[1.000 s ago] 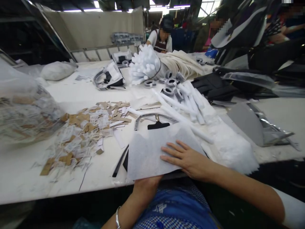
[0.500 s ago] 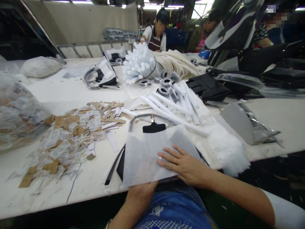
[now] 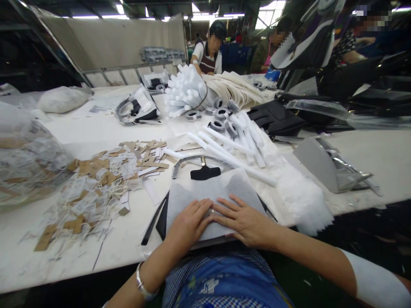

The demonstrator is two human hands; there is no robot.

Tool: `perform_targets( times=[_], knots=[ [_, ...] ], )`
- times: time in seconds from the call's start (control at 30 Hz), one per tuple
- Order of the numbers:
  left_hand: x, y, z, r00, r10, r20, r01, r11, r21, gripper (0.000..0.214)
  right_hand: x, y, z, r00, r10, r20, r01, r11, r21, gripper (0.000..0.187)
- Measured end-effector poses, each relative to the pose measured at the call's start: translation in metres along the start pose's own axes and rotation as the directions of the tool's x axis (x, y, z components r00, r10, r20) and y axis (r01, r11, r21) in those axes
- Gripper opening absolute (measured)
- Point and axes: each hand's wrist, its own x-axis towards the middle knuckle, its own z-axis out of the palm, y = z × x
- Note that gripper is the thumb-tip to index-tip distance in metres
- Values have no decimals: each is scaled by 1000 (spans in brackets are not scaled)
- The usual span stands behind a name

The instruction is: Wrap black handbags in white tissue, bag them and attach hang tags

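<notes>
A black handbag (image 3: 161,222) lies at the table's front edge, mostly covered by a whitish sheet of thin wrapping (image 3: 183,192). Its wrapped handle (image 3: 184,159) arches away from me, and a black flap with a gold clasp (image 3: 205,173) shows above the sheet. My left hand (image 3: 191,220) rests on the sheet, fingers stretched out toward the middle. Beside it my right hand (image 3: 240,220) lies flat with its fingers spread. The fingertips of both hands nearly meet. Neither hand grips anything.
Paper tags with strings (image 3: 96,184) are heaped at left near a clear plastic bag (image 3: 25,158). White foam rods (image 3: 224,143) and grey rolls (image 3: 221,113) lie beyond the handbag. A grey wrapped piece (image 3: 317,164) sits at right. A co-worker (image 3: 207,53) stands across the table.
My left hand has come up from under the front edge of the handbag onto the sheet, beside my right hand. The right hand stays flat in about the same place.
</notes>
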Motion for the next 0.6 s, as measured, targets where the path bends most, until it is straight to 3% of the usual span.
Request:
perform_targets(
  times=[0.1,0.2,0.3,0.6],
  knots=[
    [-13,-17,21,995,-88,-45,87,996,-22,42,-2,2,-4,999,12,-37,-8,993,117,76],
    [-19,-15,22,992,-105,-68,101,993,-58,35,-3,5,-5,993,73,-90,-52,976,211,65],
    [-15,-10,17,992,-110,-56,105,991,-88,24,-1,7,-1,987,112,-114,-91,980,180,51],
    [-14,-13,19,992,-124,-15,121,986,-119,23,4,6,4,989,83,-123,-80,996,30,45]
  ],
)
